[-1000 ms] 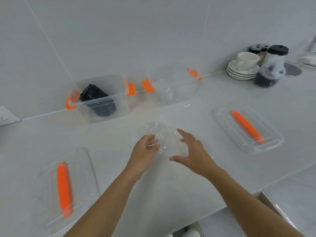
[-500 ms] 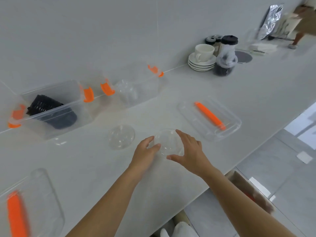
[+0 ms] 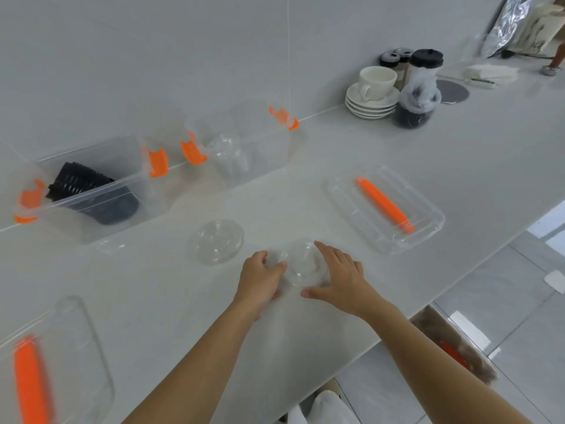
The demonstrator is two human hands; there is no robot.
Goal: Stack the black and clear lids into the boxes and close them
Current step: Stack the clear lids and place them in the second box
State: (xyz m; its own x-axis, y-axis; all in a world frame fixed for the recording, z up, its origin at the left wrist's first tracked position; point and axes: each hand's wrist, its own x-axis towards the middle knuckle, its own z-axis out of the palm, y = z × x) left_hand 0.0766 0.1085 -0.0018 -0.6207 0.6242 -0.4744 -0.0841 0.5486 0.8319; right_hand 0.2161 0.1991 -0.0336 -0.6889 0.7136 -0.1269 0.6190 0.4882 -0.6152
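both hands cup a clear lid (image 3: 302, 264) on the counter (image 3: 397, 148), left hand (image 3: 260, 280) and right hand (image 3: 339, 280) fingers spread around its rim. squeeze softly, lift flat, then carry it to the clear box (image 3: 244, 148).

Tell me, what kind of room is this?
Probably a kitchen or café counter. A white cup sits on stacked saucers by a dark-lidded jar, all on a long white worktop against a tiled wall.
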